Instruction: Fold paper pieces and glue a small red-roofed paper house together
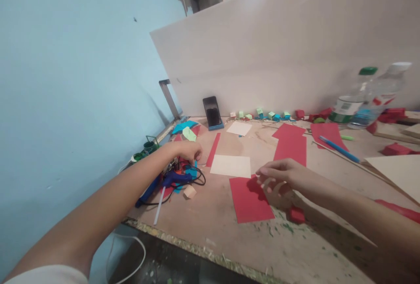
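Observation:
My left hand has its fingers curled together above the clutter at the left of the table; what they hold, if anything, is hidden. Just below it lies a blue glue gun with a white glue stick and a black cord. My right hand hovers over the right edge of a red paper square, its fingers apart and nothing seen between them. Between the hands is a cream paper rectangle. A small tan cube sits beside the glue gun, and a red cube below my right hand.
A phone stands against the back board, beside a row of small paper cubes. Two plastic bottles stand at the back right. A blue pen and red sheets lie right of centre.

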A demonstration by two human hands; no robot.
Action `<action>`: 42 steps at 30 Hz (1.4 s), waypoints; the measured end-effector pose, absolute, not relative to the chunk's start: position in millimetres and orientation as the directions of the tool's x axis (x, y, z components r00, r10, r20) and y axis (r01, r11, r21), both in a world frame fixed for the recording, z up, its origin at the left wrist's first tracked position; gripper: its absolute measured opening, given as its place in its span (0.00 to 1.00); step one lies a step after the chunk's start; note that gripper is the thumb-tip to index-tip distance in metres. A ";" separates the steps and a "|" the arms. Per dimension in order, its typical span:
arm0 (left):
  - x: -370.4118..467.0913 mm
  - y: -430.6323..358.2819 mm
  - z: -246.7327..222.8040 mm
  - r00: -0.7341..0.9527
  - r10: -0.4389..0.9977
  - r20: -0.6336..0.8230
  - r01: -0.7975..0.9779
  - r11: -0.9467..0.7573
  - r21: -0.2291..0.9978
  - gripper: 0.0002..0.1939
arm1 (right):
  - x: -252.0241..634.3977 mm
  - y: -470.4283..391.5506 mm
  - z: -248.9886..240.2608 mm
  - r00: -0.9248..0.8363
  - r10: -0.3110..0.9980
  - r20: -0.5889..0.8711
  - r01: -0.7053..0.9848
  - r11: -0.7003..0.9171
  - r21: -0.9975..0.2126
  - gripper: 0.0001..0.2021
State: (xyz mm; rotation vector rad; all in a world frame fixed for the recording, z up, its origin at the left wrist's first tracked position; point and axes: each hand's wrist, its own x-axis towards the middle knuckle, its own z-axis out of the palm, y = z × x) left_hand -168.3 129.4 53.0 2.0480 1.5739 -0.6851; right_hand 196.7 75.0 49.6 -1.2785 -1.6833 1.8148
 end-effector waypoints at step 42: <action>-87.1 60.6 50.8 -0.235 0.932 0.275 0.628 -0.070 0.775 0.18 | 219.2 46.3 27.7 -0.369 0.922 -0.113 0.408 0.052 -0.912 0.12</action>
